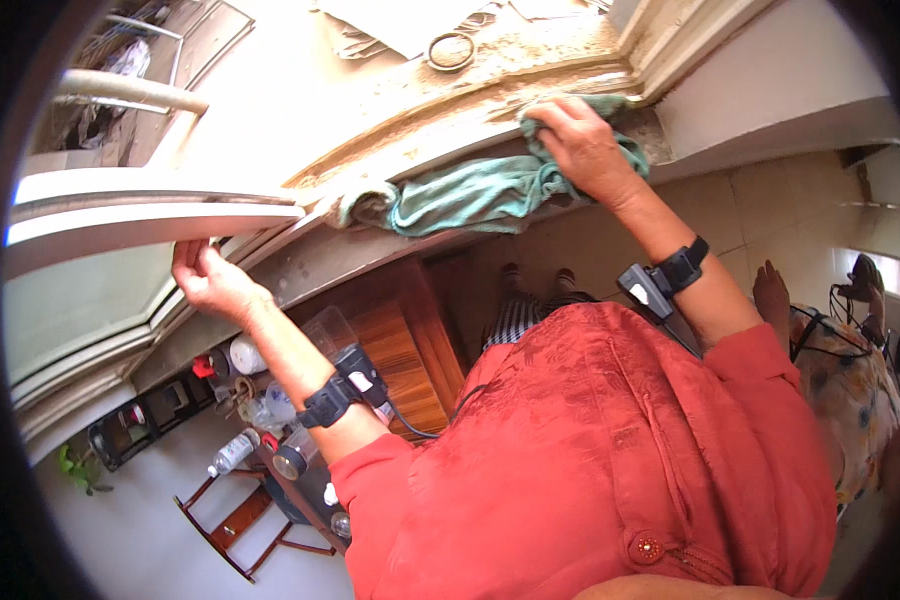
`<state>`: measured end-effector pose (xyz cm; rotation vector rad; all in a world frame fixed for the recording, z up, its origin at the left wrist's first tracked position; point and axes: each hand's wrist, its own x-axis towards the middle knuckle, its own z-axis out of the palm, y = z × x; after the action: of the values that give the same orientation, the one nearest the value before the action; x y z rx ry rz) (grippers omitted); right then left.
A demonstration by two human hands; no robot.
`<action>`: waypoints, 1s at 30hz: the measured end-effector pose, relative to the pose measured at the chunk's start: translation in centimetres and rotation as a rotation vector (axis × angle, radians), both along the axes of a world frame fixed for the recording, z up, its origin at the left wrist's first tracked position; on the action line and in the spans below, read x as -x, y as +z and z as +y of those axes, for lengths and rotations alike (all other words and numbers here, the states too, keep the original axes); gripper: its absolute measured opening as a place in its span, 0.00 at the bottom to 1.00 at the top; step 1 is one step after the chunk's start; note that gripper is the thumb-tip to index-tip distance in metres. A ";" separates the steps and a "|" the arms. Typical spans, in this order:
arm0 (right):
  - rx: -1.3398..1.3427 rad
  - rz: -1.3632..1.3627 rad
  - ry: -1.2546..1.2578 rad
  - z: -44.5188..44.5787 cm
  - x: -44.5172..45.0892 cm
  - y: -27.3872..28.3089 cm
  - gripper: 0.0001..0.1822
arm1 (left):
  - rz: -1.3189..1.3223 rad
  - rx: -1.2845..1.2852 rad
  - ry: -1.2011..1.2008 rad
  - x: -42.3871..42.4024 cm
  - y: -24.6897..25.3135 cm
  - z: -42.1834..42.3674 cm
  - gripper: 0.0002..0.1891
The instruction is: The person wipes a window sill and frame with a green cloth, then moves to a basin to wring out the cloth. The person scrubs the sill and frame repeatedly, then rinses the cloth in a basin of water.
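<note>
My right hand [589,150] grips one end of a green cloth [472,195] at the right part of a window sill. The rest of the cloth lies bunched along the inner sill [330,262], to the left of that hand. My left hand [214,281] is raised at the edge of a sliding window sash [157,225], its fingertips partly hidden behind the frame; whether they grip it cannot be told. Brown dirt covers the window track and outer ledge [540,82] beyond the cloth.
A metal ring [451,51] lies on the outer ledge. Below my left arm are a wooden cabinet [390,352], a plastic bottle [234,452], jars and a wooden chair [232,525]. Another person in patterned clothing [851,390] is at the right, close to my right elbow.
</note>
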<state>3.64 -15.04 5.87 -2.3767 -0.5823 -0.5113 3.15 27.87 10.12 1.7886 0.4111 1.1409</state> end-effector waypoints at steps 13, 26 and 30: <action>-0.306 0.071 0.057 -0.3 1.2 0.0 0.12 | 0.073 0.007 -0.035 0.5 1.9 -2.2 0.16; -0.212 -0.048 -0.434 -6.2 -0.2 2.0 0.13 | 0.122 0.038 -0.213 1.1 2.2 -5.0 0.15; -0.087 0.017 -0.358 -5.3 -1.0 0.1 0.11 | 0.103 0.063 -0.239 1.0 2.0 -5.3 0.15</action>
<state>4.63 -20.30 5.99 -2.4069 -0.1198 -0.6551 2.14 22.52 12.15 1.7924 0.2810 0.8636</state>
